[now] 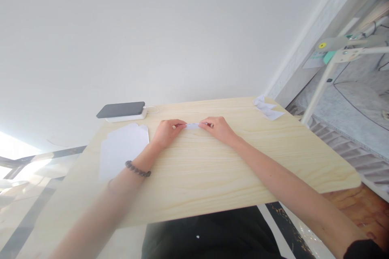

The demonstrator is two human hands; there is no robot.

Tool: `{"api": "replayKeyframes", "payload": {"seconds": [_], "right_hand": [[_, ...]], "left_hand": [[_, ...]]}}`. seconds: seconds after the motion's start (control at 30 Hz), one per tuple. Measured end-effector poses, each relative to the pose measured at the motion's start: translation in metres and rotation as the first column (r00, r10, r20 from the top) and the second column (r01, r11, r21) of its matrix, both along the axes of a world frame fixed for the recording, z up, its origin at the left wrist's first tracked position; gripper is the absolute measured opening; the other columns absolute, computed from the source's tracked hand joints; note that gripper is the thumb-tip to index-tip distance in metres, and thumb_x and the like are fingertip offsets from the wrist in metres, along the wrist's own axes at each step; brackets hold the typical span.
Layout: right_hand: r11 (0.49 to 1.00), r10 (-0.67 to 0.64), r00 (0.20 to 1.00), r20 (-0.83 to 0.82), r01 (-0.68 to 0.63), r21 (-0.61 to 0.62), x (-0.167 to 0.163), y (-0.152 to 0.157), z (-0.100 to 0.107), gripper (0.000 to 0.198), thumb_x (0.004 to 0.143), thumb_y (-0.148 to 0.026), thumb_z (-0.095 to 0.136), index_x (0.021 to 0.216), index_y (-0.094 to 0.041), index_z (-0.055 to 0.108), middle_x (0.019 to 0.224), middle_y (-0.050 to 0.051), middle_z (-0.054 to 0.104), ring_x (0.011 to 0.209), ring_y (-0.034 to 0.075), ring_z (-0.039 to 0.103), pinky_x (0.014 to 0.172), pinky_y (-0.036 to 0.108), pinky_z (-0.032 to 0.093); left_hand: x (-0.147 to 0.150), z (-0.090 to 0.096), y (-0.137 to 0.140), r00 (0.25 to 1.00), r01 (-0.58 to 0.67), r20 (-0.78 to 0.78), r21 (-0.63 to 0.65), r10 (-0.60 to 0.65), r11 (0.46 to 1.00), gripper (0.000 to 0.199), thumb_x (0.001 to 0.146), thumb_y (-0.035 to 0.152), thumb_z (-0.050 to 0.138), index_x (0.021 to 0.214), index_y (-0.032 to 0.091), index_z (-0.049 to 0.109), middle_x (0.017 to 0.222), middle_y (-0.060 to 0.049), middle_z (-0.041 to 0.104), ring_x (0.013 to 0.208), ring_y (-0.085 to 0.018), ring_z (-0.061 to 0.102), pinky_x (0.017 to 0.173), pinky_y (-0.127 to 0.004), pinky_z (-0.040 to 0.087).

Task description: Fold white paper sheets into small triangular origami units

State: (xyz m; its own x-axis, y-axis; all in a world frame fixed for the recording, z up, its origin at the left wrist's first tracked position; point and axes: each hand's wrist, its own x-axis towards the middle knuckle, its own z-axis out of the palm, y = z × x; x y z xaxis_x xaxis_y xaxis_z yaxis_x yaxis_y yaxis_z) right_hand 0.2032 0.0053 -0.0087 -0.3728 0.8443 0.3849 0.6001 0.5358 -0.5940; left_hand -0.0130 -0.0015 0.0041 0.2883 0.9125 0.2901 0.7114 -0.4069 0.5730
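Between both hands, a narrow strip of folded white paper is held low over the wooden table. My left hand pinches its left end between thumb and fingers. At the other end my right hand grips it the same way. Fingers hide both ends of the paper, so its full shape does not show. A beaded bracelet circles my left wrist. To the left of that hand lie flat white paper sheets, partly behind the forearm.
At the back left, a dark phone rests on a white block with a cable attached. Several folded paper pieces lie at the far right corner. A white wall rises behind the table; a white metal frame stands to the right.
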Motion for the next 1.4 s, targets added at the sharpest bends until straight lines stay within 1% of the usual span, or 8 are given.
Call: {"api": "replayKeyframes", "payload": {"seconds": [0.3, 0.4, 0.5, 0.57, 0.7, 0.9, 1.0, 1.4], "right_hand": [[0.999, -0.037, 0.997, 0.067, 0.035, 0.026, 0.001, 0.000, 0.003, 0.026, 0.082, -0.035, 0.046, 0.078, -0.022, 0.068, 0.077, -0.001, 0.068, 0.069, 0.013, 0.058, 0.062, 0.023, 0.038], [0.999, -0.044, 0.998, 0.043, 0.044, 0.007, 0.002, 0.000, 0.002, 0.026, 0.081, -0.037, 0.046, 0.078, -0.023, 0.067, 0.078, -0.001, 0.067, 0.068, 0.012, 0.057, 0.062, 0.022, 0.038], [0.999, -0.039, 0.999, -0.003, 0.040, 0.021, 0.001, -0.001, 0.003, 0.020, 0.080, -0.035, 0.048, 0.086, -0.024, 0.063, 0.086, -0.002, 0.066, 0.065, 0.010, 0.056, 0.064, 0.022, 0.039], [0.999, -0.026, 1.000, -0.009, 0.027, 0.032, 0.000, -0.002, 0.004, 0.018, 0.079, -0.031, 0.049, 0.090, -0.024, 0.061, 0.088, -0.003, 0.065, 0.064, 0.009, 0.055, 0.064, 0.022, 0.040], [0.999, -0.009, 0.999, 0.051, 0.006, 0.048, -0.002, -0.005, 0.005, 0.015, 0.079, -0.024, 0.047, 0.087, -0.022, 0.059, 0.085, -0.001, 0.063, 0.063, 0.009, 0.054, 0.062, 0.022, 0.040], [0.987, 0.067, 0.986, 0.155, -0.088, 0.132, -0.003, -0.010, 0.009, 0.013, 0.072, -0.014, 0.049, 0.080, -0.019, 0.058, 0.089, 0.002, 0.061, 0.074, 0.012, 0.053, 0.069, 0.024, 0.041], [0.981, 0.111, 0.981, 0.158, -0.133, 0.138, -0.004, -0.012, 0.011, 0.013, 0.071, -0.016, 0.050, 0.081, -0.019, 0.056, 0.089, 0.002, 0.060, 0.080, 0.013, 0.053, 0.070, 0.024, 0.042], [0.961, 0.178, 0.977, 0.118, -0.199, 0.193, -0.003, -0.007, 0.004, 0.010, 0.076, -0.017, 0.048, 0.080, -0.019, 0.057, 0.085, 0.003, 0.060, 0.079, 0.013, 0.054, 0.073, 0.025, 0.041]], "left_hand": [[0.001, 0.001, 0.004, 0.999, 0.015, -0.049, 0.073, -0.011, 0.997, 0.019, 0.077, 0.033, 0.050, 0.078, 0.023, 0.066, 0.081, 0.003, 0.067, 0.066, -0.012, 0.055, 0.069, -0.023, 0.040], [0.001, 0.000, 0.004, 0.999, 0.020, -0.034, 0.064, -0.018, 0.998, 0.021, 0.079, 0.035, 0.048, 0.081, 0.023, 0.065, 0.081, 0.002, 0.066, 0.066, -0.012, 0.055, 0.067, -0.022, 0.040], [0.001, -0.001, 0.002, 0.999, 0.026, -0.026, 0.052, -0.024, 0.998, 0.022, 0.080, 0.036, 0.046, 0.088, 0.023, 0.062, 0.079, 0.002, 0.066, 0.067, -0.012, 0.055, 0.065, -0.022, 0.041], [0.001, -0.001, 0.001, 0.999, 0.041, -0.026, 0.050, -0.040, 0.998, 0.021, 0.080, 0.034, 0.045, 0.090, 0.023, 0.060, 0.079, 0.002, 0.065, 0.068, -0.012, 0.055, 0.064, -0.022, 0.041], [0.002, -0.001, 0.001, 0.993, 0.112, -0.047, 0.073, -0.109, 0.991, 0.023, 0.083, 0.030, 0.039, 0.088, 0.021, 0.059, 0.089, 0.000, 0.063, 0.074, -0.012, 0.055, 0.065, -0.022, 0.041], [0.002, -0.004, 0.000, 0.967, 0.238, -0.119, 0.122, -0.224, 0.964, 0.021, 0.081, 0.022, 0.040, 0.088, 0.021, 0.060, 0.091, -0.002, 0.060, 0.080, -0.013, 0.054, 0.068, -0.022, 0.042], [0.002, -0.005, 0.000, 0.965, 0.250, -0.121, 0.143, -0.234, 0.957, 0.022, 0.081, 0.020, 0.038, 0.088, 0.020, 0.060, 0.091, -0.003, 0.059, 0.080, -0.013, 0.054, 0.068, -0.023, 0.042], [0.003, 0.002, -0.006, 0.959, 0.280, -0.085, 0.124, -0.271, 0.952, 0.019, 0.081, 0.025, 0.041, 0.090, 0.020, 0.057, 0.091, -0.003, 0.058, 0.082, -0.013, 0.054, 0.065, -0.023, 0.042]]}}
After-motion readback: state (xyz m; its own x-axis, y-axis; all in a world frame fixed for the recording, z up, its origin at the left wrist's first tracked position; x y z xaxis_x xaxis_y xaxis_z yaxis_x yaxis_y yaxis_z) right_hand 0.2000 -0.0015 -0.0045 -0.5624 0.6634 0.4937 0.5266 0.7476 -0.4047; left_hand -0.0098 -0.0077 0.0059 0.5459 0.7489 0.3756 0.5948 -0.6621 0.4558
